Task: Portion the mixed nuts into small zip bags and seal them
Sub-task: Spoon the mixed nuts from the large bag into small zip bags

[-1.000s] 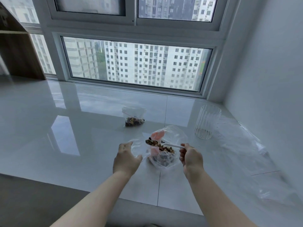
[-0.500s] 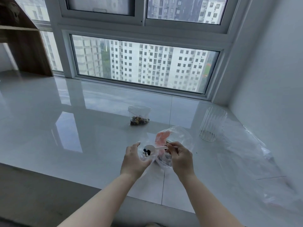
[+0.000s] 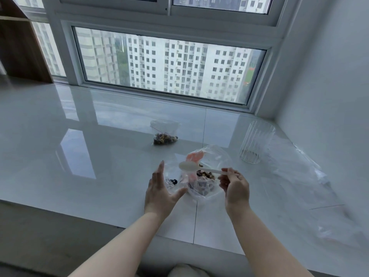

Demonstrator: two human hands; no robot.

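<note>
Filling is in hand: the right hand point(image 3: 235, 186) pinches an empty spoon point(image 3: 188, 166) above the nut bag point(image 3: 205, 182). The left hand point(image 3: 159, 188), fingers straight, steadies the small bag point(image 3: 171, 181) left of it. Next, I think, scoop again.

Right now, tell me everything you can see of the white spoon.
The white spoon looks like a thin plastic one, with an oval bowl and a slim straight handle. It is held nearly level above the open bag of mixed nuts, bowl pointing to the person's left, toward the small zip bag. The bowl appears empty. The right hand pinches the handle's end between thumb and fingers; nothing else touches the spoon. Behind its bowl shows a pink patch of the nut bag.
</note>
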